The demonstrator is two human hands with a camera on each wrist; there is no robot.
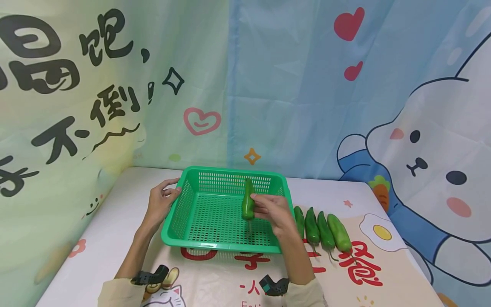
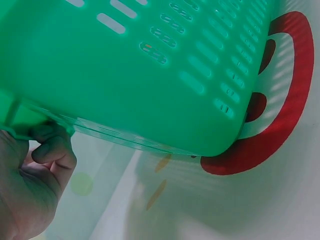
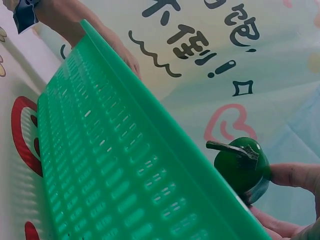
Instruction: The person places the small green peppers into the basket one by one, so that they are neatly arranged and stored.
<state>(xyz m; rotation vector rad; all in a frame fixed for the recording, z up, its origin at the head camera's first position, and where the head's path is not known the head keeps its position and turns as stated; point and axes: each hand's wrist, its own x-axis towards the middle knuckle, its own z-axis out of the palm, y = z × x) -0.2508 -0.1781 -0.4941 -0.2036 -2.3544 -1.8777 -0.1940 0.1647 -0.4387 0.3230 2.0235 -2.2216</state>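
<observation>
While the right hand (image 1: 274, 211) pinches its side between thumb and fingers, the green pepper (image 1: 248, 202) hangs over the basket (image 1: 226, 246), stem (image 3: 225, 147) toward the person; it looks light, slick-skinned, firm yet liable to crack if squeezed, so its broad body should hold better than the stem. The left hand (image 1: 161, 200) grips the basket's left rim; four other peppers (image 1: 312, 226) lie rightward.
</observation>
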